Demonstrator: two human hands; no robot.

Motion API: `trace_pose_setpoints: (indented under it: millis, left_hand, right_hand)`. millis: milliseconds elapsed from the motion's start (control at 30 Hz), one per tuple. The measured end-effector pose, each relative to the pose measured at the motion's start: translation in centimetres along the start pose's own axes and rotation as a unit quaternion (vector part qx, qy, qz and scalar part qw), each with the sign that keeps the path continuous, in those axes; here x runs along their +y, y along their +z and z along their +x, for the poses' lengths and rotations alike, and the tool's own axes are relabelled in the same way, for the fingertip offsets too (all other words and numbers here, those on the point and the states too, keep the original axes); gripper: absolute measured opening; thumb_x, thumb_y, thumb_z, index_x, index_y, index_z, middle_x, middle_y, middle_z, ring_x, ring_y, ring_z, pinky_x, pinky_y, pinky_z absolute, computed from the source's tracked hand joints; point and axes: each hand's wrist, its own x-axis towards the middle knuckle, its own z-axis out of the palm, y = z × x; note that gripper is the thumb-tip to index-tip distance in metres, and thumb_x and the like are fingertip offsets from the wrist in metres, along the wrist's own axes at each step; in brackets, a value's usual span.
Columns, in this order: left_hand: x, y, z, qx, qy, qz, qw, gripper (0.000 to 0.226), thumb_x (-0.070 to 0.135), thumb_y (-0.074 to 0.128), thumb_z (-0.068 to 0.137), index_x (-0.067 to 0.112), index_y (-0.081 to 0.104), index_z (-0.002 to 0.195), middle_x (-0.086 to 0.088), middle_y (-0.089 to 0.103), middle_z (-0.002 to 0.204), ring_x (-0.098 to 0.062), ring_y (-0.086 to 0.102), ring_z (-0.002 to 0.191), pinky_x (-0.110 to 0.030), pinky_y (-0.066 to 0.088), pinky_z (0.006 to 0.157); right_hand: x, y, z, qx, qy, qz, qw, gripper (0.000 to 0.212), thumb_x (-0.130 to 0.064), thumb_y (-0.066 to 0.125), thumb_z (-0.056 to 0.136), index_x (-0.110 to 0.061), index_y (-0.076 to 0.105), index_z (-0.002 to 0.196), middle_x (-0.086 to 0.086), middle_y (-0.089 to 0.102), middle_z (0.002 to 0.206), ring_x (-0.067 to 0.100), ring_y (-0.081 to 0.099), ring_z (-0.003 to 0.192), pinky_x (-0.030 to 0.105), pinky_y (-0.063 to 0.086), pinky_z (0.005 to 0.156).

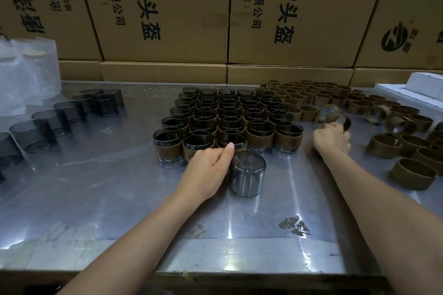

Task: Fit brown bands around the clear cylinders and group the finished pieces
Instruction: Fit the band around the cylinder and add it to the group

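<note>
Stacked cardboard boxes point(165, 14) printed with black characters stand behind the worktable; the metal table point(119, 199) itself carries everything else; at the far left sits a clear plastic bag point(26, 74), and at the far right a white box point(412, 88); a block of banded cylinders point(227, 120) stands in tight rows at the middle; loose brown bands point(359, 103) lie scattered to its right, reaching the table's right edge; bare smoky clear cylinders point(60, 117) lie in a curved line on the left; one bare cylinder point(247, 173) stands alone just in front of the block, mouth down; the left hand point(206, 172) grips its side, thumb along the rim; the right hand point(332, 137) is curled round one brown band point(338, 120) lying beside the pile.
</note>
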Motion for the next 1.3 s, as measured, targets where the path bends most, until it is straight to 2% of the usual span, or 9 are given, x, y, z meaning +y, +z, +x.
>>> trace_pose_setpoints:
  millis: [133,300,533,667,767,933,1000,1167,1300]
  left_hand:
    - [0.0,0.0,0.0,0.007,0.001,-0.001,1.000,0.063,0.048,0.033,0.099,0.004,0.066,0.069,-0.005,0.066,0.065,-0.014,0.059,0.065,-0.027,0.044,0.064]
    - [0.2,-0.2,0.0,0.005,-0.002,-0.003,1.000,0.064,0.048,0.032,0.099,0.000,0.066,0.074,-0.010,0.066,0.069,-0.021,0.061,0.070,-0.038,0.047,0.070]
    - [0.3,-0.3,0.0,-0.005,-0.012,-0.004,1.000,0.060,0.045,0.036,0.099,0.000,0.065,0.070,-0.007,0.065,0.066,-0.020,0.060,0.068,-0.035,0.047,0.068]
    - [0.3,-0.3,0.0,-0.010,-0.012,-0.001,1.000,0.059,0.045,0.035,0.099,0.002,0.068,0.074,-0.005,0.065,0.065,-0.016,0.061,0.067,-0.036,0.049,0.071]
    - [0.3,-0.3,0.1,0.009,0.001,0.000,1.000,0.053,0.042,0.037,0.100,0.011,0.069,0.072,0.001,0.065,0.061,-0.009,0.061,0.064,-0.035,0.050,0.069]
    - [0.5,-0.8,0.1,0.082,0.052,-0.044,0.994,0.038,0.035,0.039,0.101,0.028,0.072,0.082,0.013,0.068,0.071,0.001,0.062,0.066,-0.025,0.051,0.065]
    - [0.7,-0.9,0.1,0.101,0.068,-0.073,0.990,0.036,0.039,0.037,0.098,0.029,0.071,0.096,0.015,0.067,0.077,0.002,0.061,0.068,-0.017,0.047,0.063]
    - [1.4,-1.1,-0.3,0.067,0.115,-0.159,0.978,0.037,0.047,0.031,0.095,0.039,0.064,0.109,0.022,0.068,0.093,0.001,0.064,0.083,-0.010,0.044,0.067]
    - [1.7,-1.1,-0.5,0.021,0.155,-0.162,0.974,0.041,0.045,0.034,0.097,0.027,0.064,0.119,0.014,0.068,0.110,-0.009,0.061,0.108,-0.025,0.048,0.087]
  right_hand:
    - [0.2,-0.6,-0.6,0.080,-0.013,0.127,0.989,0.033,-0.009,0.040,0.098,-0.008,0.058,0.126,0.009,0.045,0.139,0.028,0.043,0.125,0.038,0.037,0.098]
    - [0.4,-1.2,-2.5,0.156,-0.101,0.194,0.963,0.023,-0.012,0.050,0.097,-0.015,0.066,0.113,0.005,0.057,0.124,0.017,0.056,0.100,0.026,0.040,0.077]
    - [0.1,-1.7,-4.5,0.164,-0.117,0.239,0.950,0.015,-0.012,0.058,0.092,-0.018,0.062,0.105,0.003,0.063,0.108,0.015,0.058,0.092,0.025,0.042,0.071]
    - [-1.6,-3.0,-6.4,0.150,-0.197,0.308,0.919,0.030,-0.008,0.058,0.092,-0.016,0.051,0.120,-0.006,0.056,0.100,0.008,0.054,0.082,0.021,0.042,0.070]
    - [-2.9,-3.3,-8.5,0.132,-0.302,0.277,0.902,0.027,-0.003,0.055,0.091,-0.010,0.058,0.117,-0.005,0.051,0.104,0.006,0.048,0.085,0.015,0.039,0.070]
    - [-4.0,-3.8,-11.5,0.117,-0.441,0.229,0.860,0.016,0.002,0.044,0.075,-0.008,0.057,0.079,-0.007,0.046,0.090,0.016,0.045,0.086,0.029,0.035,0.063]
    - [-4.1,-3.9,-12.4,0.122,-0.482,0.192,0.846,0.015,0.003,0.045,0.075,-0.007,0.057,0.076,-0.005,0.049,0.090,0.017,0.045,0.086,0.033,0.037,0.061]
    - [-4.0,-4.0,-13.7,0.138,-0.539,0.127,0.821,0.015,-0.006,0.045,0.079,-0.007,0.059,0.074,0.006,0.055,0.100,0.017,0.044,0.083,0.024,0.035,0.053]
    - [-3.9,-4.2,-14.1,0.138,-0.563,0.091,0.810,0.015,-0.008,0.048,0.080,-0.008,0.062,0.074,0.011,0.059,0.102,0.017,0.045,0.084,0.024,0.036,0.052]
